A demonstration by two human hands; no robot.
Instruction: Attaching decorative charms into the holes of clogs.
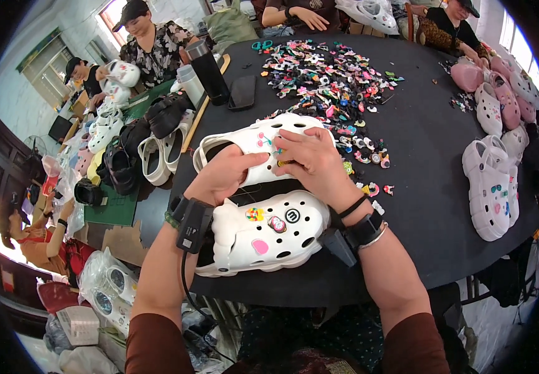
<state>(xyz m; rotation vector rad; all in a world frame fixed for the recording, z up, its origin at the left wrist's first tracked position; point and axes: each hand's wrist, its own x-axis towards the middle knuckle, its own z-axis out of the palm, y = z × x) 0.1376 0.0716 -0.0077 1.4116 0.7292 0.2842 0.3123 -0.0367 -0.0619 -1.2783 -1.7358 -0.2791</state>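
Note:
Two white clogs lie side by side on the dark table in front of me. My left hand grips the farther white clog, its fingers hidden inside the shoe and its thumb on the upper. Over the same clog's top is my right hand, thumb and fingertips closed around a small teal and yellow shoe charm, mostly covered. A red cherry-like charm sits beside it. The nearer white clog has several charms on it, among them a pink oval and a black round one.
A large heap of loose charms spreads across the table's far middle. At the far left stand a black flask and a dark phone-like tray. White clogs and pink clogs stand right. Co-workers sit around; dark shoes line the left.

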